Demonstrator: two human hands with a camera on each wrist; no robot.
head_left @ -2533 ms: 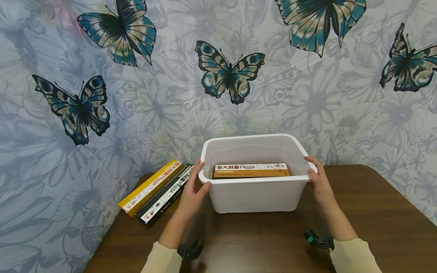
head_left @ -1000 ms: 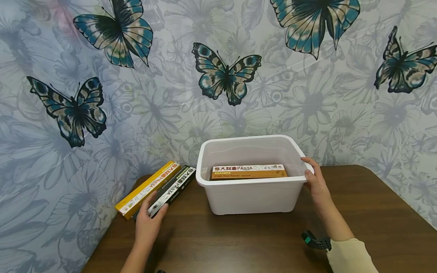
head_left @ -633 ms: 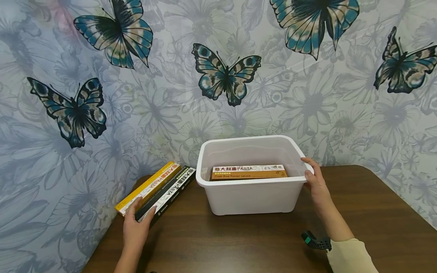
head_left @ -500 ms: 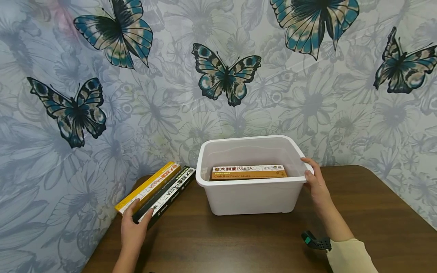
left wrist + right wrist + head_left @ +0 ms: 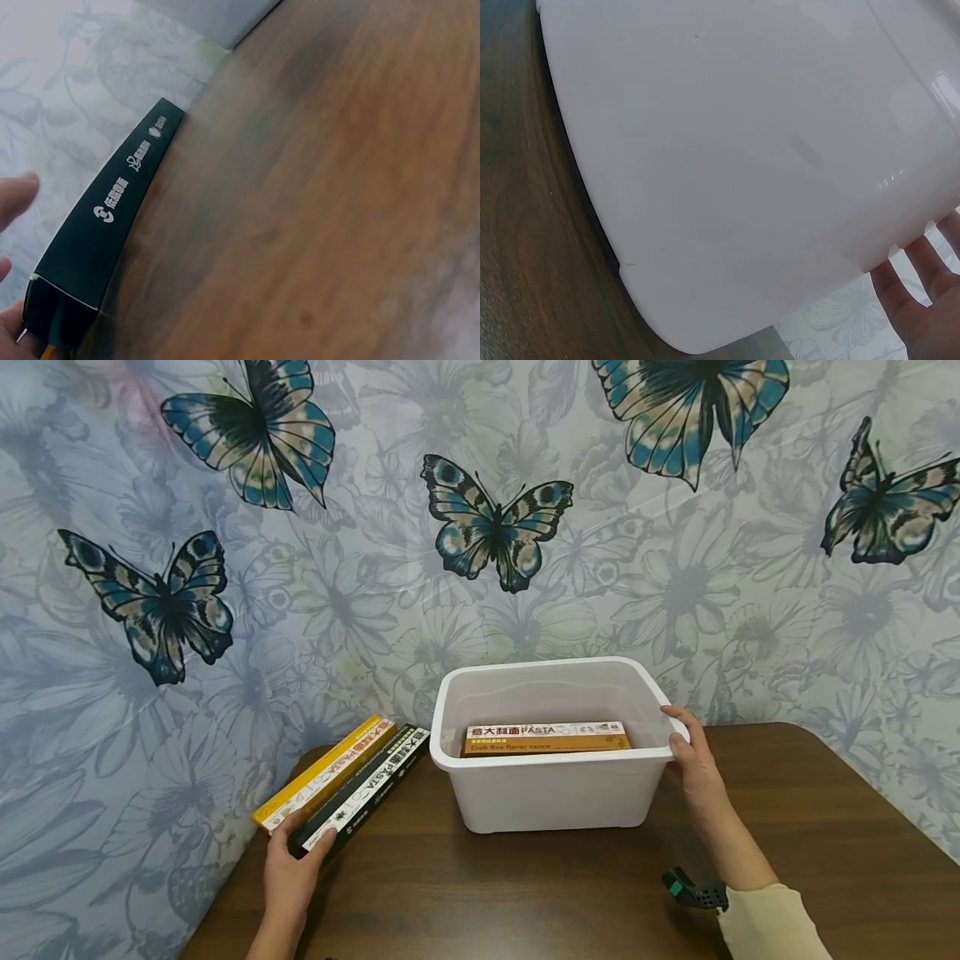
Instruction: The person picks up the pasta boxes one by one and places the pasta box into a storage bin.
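Observation:
My left hand (image 5: 288,872) is at the near end of a black pasta box (image 5: 367,789), its fingers and thumb spread across that end. In the left wrist view, the black pasta box (image 5: 112,202) shows its long side, and a fingertip (image 5: 21,196) stands apart from it. Right beside it lies a yellow pasta box (image 5: 330,768). My right hand (image 5: 701,772) grips the right rim of a white plastic bin (image 5: 551,793). Inside that bin is an orange-yellow pasta box (image 5: 547,739), labelled Crab Roe flavor sauce. In the right wrist view, fingers (image 5: 896,296) meet the bin's edge.
Everything stands on a brown wooden table (image 5: 525,893). A pale cloth (image 5: 360,593) printed with butterflies and flowers hangs behind it. A black wrist strap (image 5: 693,889) sits below my right hand, by the cream sleeve (image 5: 772,922).
My left hand has let go of the bin's left rim, moved left to the black box and slid along it to its near end. The right hand keeps its hold on the bin.

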